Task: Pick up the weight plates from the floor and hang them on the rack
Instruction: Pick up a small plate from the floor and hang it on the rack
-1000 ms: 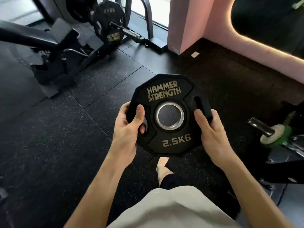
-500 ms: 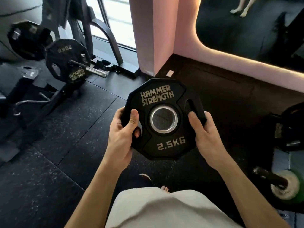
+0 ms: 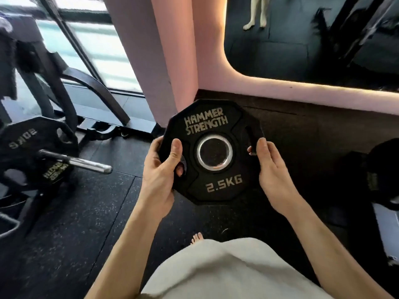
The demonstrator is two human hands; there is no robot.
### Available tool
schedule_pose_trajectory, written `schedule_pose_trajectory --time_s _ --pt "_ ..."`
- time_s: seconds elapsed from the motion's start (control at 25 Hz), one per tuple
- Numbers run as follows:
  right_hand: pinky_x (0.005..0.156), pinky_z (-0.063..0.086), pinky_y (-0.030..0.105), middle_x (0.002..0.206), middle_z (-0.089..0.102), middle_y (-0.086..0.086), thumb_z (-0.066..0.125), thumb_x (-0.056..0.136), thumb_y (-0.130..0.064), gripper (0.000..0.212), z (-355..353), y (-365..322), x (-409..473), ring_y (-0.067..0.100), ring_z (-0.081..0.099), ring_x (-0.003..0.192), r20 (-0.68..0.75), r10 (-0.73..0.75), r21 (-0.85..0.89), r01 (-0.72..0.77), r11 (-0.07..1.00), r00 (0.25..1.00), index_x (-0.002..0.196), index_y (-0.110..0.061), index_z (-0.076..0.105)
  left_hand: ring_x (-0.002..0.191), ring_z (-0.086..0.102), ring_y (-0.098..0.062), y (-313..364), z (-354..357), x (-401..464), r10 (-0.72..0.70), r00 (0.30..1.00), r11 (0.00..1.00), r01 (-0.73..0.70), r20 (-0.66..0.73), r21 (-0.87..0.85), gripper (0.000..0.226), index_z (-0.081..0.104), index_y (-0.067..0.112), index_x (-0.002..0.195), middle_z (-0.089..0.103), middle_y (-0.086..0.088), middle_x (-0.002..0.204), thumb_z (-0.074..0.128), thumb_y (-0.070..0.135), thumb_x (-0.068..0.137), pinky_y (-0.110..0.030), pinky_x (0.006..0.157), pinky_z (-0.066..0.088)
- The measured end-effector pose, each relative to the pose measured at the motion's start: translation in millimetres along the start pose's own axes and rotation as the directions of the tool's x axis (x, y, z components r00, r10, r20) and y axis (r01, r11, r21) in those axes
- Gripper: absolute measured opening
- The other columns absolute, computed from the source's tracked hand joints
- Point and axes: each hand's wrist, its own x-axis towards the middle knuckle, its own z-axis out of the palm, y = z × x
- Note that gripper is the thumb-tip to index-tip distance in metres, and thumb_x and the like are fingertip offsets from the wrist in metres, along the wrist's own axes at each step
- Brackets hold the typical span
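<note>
My left hand [image 3: 160,169] has its thumb pressed across the face and fingers [image 3: 179,169] curled through a grip slot; my right hand [image 3: 271,169] clamps the opposite rim, fingertips hooked in the other slot. Between them, off the floor, sits the black rubber-coated twelve-sided 2.5 kg weight plate [image 3: 212,151] with its steel-ringed hole. I judge it light, rigid, grippy. Left of the plate, a chrome peg [image 3: 86,164] on the black rack [image 3: 41,156] waits.

Bare forearms, no sleeves in view; left hand [image 3: 160,169] and right hand [image 3: 273,175] ungloved; pale off-white garment [image 3: 233,270] below; barefoot, toes [image 3: 197,236] visible
</note>
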Motion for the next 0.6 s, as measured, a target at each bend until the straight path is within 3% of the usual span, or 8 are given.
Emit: schedule_pose_trajectory --time_s 0.16,0.24,0.36,0.6 --pt "0.087 0.048 0.029 0.099 0.064 0.002 0.038 0.085 -0.066 0.043 15.7 -29.0 85.5 0.013 0.058 0.093 -0.054 -0.015 0.059 0.018 0.998 0.998 0.097 -0.031 0.062 0.05 0.038 -0.007 19.6 15.2 105.2 -0.008 0.998 1.0 0.007 0.067 0.018 0.028 0.057 0.016 0.105 0.052 0.006 0.073 0.062 0.034 0.085 -0.016 0.049 0.04" --pt "0.093 0.05 0.036 0.106 0.065 0.011 0.038 0.085 -0.066 0.044 17.0 -41.1 134.9 0.018 0.061 0.096 -0.075 -0.017 0.061 0.022 0.998 0.997 0.098 -0.031 0.061 0.05 0.038 -0.007 24.5 31.1 159.9 -0.022 0.996 0.999 0.019 0.088 0.029 0.026 0.057 0.017 0.101 0.051 0.006 0.071 0.063 0.035 0.084 -0.016 0.048 0.041" --pt "0.103 0.047 0.048 0.107 0.067 0.008 0.041 0.083 -0.067 0.041 9.6 -59.0 209.3 0.026 0.063 0.108 -0.105 -0.039 0.1 0.05 0.994 0.994 0.09 -0.034 0.064 0.05 0.038 -0.007 30.7 62.4 235.9 -0.01 0.99 0.999 0.005 0.14 0.036 0.025 0.06 0.018 0.101 0.053 0.006 0.072 0.064 0.035 0.084 -0.015 0.049 0.041" --pt "0.098 0.05 0.053 0.101 0.068 0.007 0.047 0.079 -0.069 0.039 -28.2 -102.1 329.1 0.027 0.065 0.103 -0.235 -0.082 0.109 0.11 0.988 0.968 0.088 -0.037 0.066 0.048 0.039 -0.006 51.3 150.3 369.9 -0.027 0.969 0.997 0.009 0.244 0.075 0.019 0.062 0.021 0.1 0.052 0.009 0.064 0.062 0.034 0.087 -0.017 0.046 0.041"
